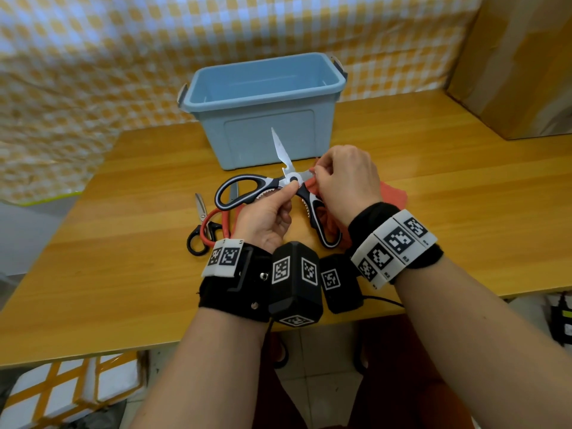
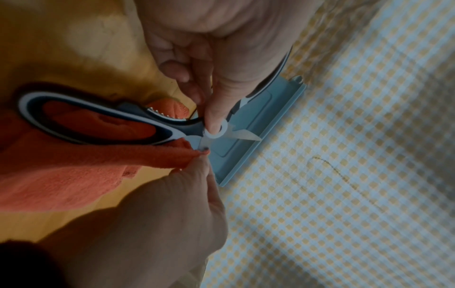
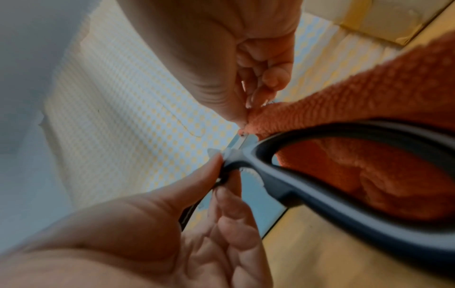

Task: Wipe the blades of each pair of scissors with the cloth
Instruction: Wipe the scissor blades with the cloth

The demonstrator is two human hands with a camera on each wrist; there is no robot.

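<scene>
Large kitchen scissors [image 1: 291, 179] with black-and-white handles are spread wide just above the wooden table [image 1: 123, 274], one bare blade [image 1: 280, 147] pointing up at the bin. My left hand [image 1: 289, 190] pinches them at the pivot, thumb on the rivet [image 2: 214, 126]. My right hand [image 1: 318, 178] pinches the orange cloth [image 1: 393, 193] around the other blade close to the pivot, so most of that blade is hidden. The rest of the cloth [image 2: 61, 175] trails under the right handle loop [image 3: 307, 194]. The right wrist view shows the right hand's fingertips [image 3: 243, 117] holding the cloth's edge [image 3: 369, 97].
A blue plastic bin [image 1: 266, 119] stands just behind the scissors. Red-handled scissors [image 1: 202, 226] and small black-handled scissors [image 1: 200, 209] lie on the table to the left. A cardboard box [image 1: 510, 72] sits at the back right. Checked fabric hangs behind.
</scene>
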